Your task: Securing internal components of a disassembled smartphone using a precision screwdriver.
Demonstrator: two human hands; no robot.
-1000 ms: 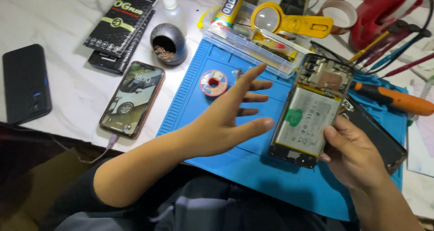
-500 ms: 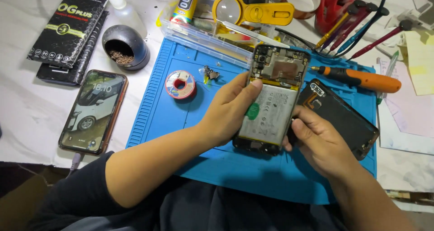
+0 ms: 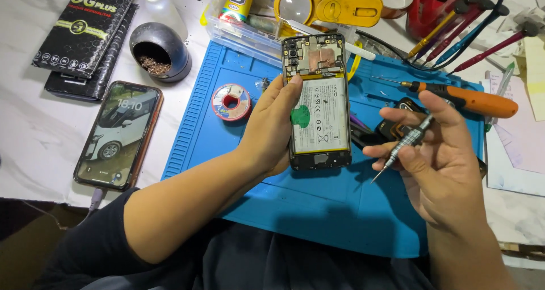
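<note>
Backless, opened phone (image 3: 318,103): battery exposed.

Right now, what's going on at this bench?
A person is working on an opened phone with its back cover off, so the battery and circuit board show. The left hand holds it up over a blue work mat. The right hand grips a small metal screwdriver, tip pointing down towards the mat, not touching the phone. An orange-handled screwdriver, a solder spool and a second phone with a lit screen lie nearby.
</note>
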